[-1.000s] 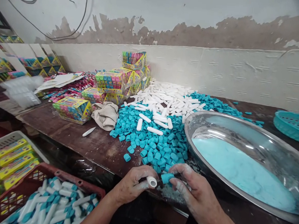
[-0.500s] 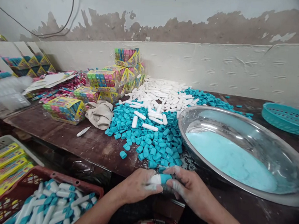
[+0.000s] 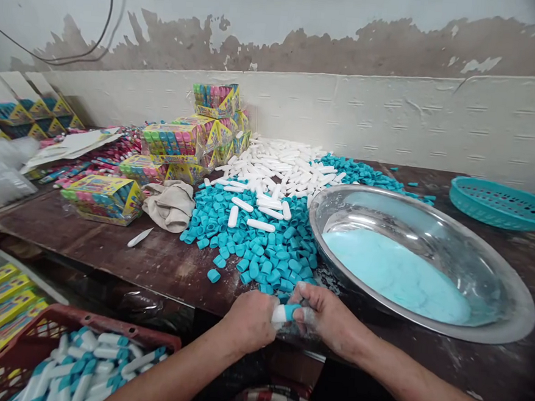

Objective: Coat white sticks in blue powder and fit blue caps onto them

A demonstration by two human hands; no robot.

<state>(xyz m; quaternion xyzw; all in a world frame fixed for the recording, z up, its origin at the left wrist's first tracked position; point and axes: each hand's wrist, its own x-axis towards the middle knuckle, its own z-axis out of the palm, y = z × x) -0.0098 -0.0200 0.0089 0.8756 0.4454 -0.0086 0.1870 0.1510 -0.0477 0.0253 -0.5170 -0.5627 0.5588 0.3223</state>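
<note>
At the table's front edge, my left hand (image 3: 250, 323) is closed around a white plastic tube (image 3: 278, 314), and most of the tube is hidden in the fist. The fingers of my right hand (image 3: 330, 320), dusted with pale powder, grip the blue cap (image 3: 289, 312) on the tube's end. Just beyond both hands lies a heap of loose blue caps (image 3: 272, 259). Several white tubes (image 3: 261, 226) rest on top of it, and a bigger pile of white tubes (image 3: 288, 165) spreads behind.
A steel basin (image 3: 510, 330) holding light-blue powder (image 3: 394, 279) stands at right, with a turquoise basket (image 3: 500, 214) behind. Packed boxes (image 3: 175, 142) and a cloth (image 3: 170, 206) sit left. Below the table edge, a red crate (image 3: 116, 327) holds capped tubes (image 3: 84, 374).
My left hand has rolled into a tighter fist around the tube, while my right fingers stay on the cap. The view has turned slightly right, so the scene sits further left.
</note>
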